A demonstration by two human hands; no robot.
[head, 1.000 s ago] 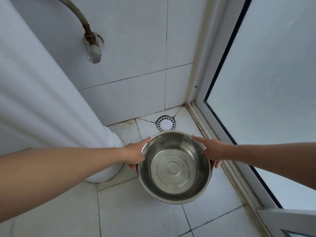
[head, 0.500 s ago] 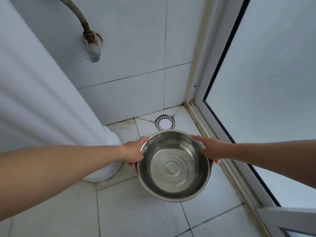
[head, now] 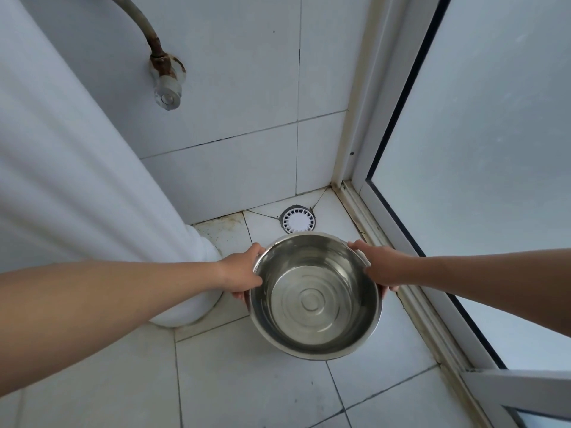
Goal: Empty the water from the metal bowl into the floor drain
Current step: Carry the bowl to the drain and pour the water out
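Observation:
A round metal bowl (head: pixel 315 299) hangs level above the tiled floor, with clear water in its bottom. My left hand (head: pixel 242 271) grips its left rim, thumb on top and fingers under. My right hand (head: pixel 381 267) grips the right rim the same way. The white slotted floor drain (head: pixel 298 219) lies in the floor's far corner, just beyond the bowl's far rim.
A white pedestal column (head: pixel 92 186) stands at the left, its base touching the floor by my left hand. A rusty pipe and valve (head: pixel 165 84) stick out of the tiled wall. A frosted glass door (head: pixel 479 149) with its track runs along the right.
The bowl and both hands have shifted slightly up and toward the drain. The grip is unchanged and the bowl stays level.

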